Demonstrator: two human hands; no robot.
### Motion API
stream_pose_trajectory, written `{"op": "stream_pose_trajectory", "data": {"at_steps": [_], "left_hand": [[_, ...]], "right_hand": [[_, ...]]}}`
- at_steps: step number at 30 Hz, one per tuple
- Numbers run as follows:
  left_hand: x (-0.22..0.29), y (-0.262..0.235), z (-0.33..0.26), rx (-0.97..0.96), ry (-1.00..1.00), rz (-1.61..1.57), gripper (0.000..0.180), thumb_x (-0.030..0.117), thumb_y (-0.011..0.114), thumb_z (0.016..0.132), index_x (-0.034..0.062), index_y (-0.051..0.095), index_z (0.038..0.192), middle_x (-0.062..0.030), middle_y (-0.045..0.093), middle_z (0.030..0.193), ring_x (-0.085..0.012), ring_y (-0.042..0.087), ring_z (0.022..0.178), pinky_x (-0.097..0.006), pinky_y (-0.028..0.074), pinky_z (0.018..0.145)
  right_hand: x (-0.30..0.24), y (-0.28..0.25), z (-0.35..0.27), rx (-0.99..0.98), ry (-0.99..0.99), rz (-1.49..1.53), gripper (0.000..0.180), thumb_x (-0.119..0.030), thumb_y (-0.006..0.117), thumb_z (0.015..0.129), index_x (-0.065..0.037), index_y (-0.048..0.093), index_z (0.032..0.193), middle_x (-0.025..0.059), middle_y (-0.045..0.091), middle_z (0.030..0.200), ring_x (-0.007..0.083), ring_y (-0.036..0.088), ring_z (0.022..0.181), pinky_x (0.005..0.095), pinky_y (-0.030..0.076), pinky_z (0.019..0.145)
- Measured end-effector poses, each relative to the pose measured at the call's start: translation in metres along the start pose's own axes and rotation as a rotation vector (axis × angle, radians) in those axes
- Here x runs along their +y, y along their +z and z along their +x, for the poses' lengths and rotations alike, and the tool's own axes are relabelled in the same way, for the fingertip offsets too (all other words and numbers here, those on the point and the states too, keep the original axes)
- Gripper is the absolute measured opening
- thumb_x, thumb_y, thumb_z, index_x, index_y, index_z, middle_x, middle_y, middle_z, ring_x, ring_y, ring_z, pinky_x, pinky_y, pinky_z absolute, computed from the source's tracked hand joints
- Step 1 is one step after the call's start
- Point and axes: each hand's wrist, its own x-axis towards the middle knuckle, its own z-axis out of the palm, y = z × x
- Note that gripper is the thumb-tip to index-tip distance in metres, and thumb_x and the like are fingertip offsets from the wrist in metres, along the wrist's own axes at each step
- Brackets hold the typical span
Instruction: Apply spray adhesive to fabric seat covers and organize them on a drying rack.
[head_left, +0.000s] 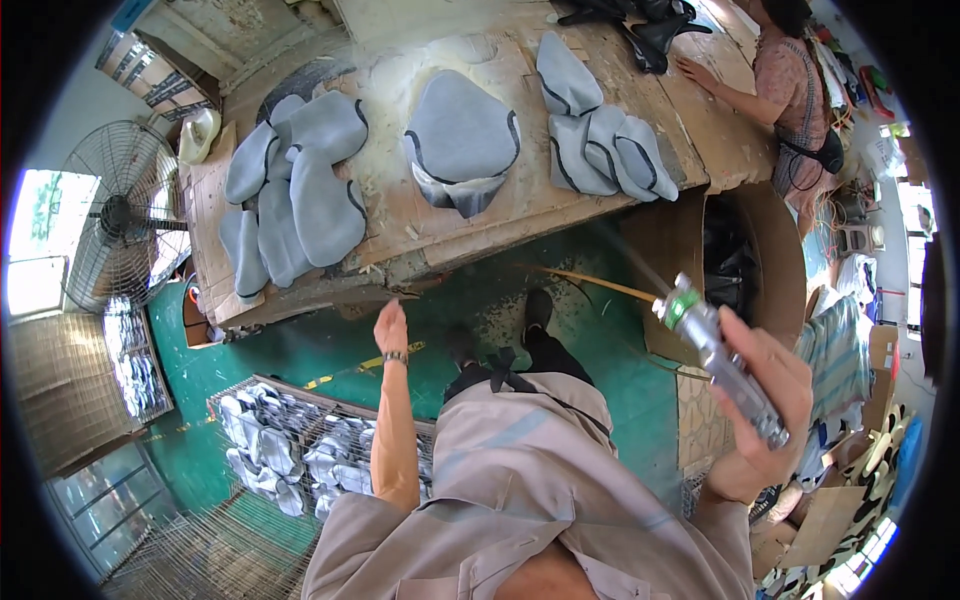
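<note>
My right hand (768, 400) is wrapped round a silver spray gun (715, 350) with a green ring, raised to the right of my body and away from the table. A faint pale streak shows in front of its nozzle. Beneath the table's near edge, my left hand (391, 327) is held low with its fingers drawn together; whatever they may hold is hidden. On the table, a large grey saddle-shaped cover (465, 125) with dark edge strips lies in the middle. Similar grey covers lie in a left group (325, 205) and a right group (605, 145).
The cardboard-topped table (420, 245) spans the front. A yellow hose (600, 284) stretches below it. Left stand a large fan (118, 215) and a wire rack (330, 405) of grey pieces. A cardboard box (780, 260) and another person (795, 110) are at right; black saddles (655, 40) lie beyond.
</note>
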Motion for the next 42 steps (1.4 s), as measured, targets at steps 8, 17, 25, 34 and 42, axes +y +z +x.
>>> {"op": "stream_pose_trajectory", "data": {"at_steps": [8, 17, 25, 34, 42], "left_hand": [[-0.092, -0.069, -0.066, 0.179, -0.424, 0.498, 0.036, 0.014, 0.07, 0.082, 0.0122, 0.079, 0.117, -0.0064, 0.075, 0.085, -0.0145, 0.065, 0.067, -0.029, 0.055, 0.065], [-0.049, -0.024, -0.044, 0.065, -0.197, 0.327, 0.032, 0.008, 0.069, 0.089, 0.0084, 0.077, 0.12, -0.0068, 0.077, 0.101, -0.0135, 0.069, 0.085, -0.028, 0.055, 0.079], [0.058, 0.042, -0.009, -0.014, 0.28, 0.041, 0.027, 0.011, 0.07, 0.098, 0.007, 0.072, 0.125, 0.0003, 0.073, 0.108, -0.0059, 0.062, 0.085, -0.023, 0.051, 0.071], [0.204, 0.124, -0.005, 0.119, 0.629, 0.054, 0.028, 0.008, 0.07, 0.095, 0.0041, 0.072, 0.122, -0.0052, 0.071, 0.12, -0.0147, 0.065, 0.107, -0.03, 0.05, 0.088], [0.291, 0.193, 0.036, 0.098, 1.116, 0.865, 0.041, 0.021, 0.082, 0.08, 0.0185, 0.076, 0.119, -0.0111, 0.064, 0.133, -0.0345, 0.051, 0.134, -0.048, 0.041, 0.111]], "right_hand": [[0.009, 0.001, -0.015, 0.133, 0.087, -0.062, 0.052, -0.013, 0.076, 0.067, 0.001, 0.077, 0.117, 0.0159, 0.072, 0.099, 0.0237, 0.066, 0.088, 0.0315, 0.049, 0.082], [0.018, -0.018, -0.02, 0.1, 0.045, -0.195, 0.057, -0.02, 0.077, 0.067, 0.001, 0.076, 0.119, 0.0168, 0.073, 0.099, 0.0271, 0.066, 0.089, 0.0338, 0.048, 0.083], [0.035, -0.027, -0.021, 0.178, -0.092, -0.111, 0.055, -0.023, 0.077, 0.071, 0.004, 0.076, 0.118, 0.0205, 0.075, 0.106, 0.0286, 0.068, 0.099, 0.0357, 0.049, 0.09], [0.059, -0.041, -0.005, -0.068, -0.365, -0.214, 0.059, -0.012, 0.083, 0.074, 0.002, 0.068, 0.129, 0.0081, 0.063, 0.076, 0.0208, 0.062, 0.064, 0.0325, 0.046, 0.06], [0.076, -0.052, -0.006, -0.003, -0.275, -0.211, 0.055, -0.009, 0.075, 0.076, 0.004, 0.068, 0.129, 0.0113, 0.063, 0.076, 0.0254, 0.062, 0.062, 0.0338, 0.046, 0.059]]}}
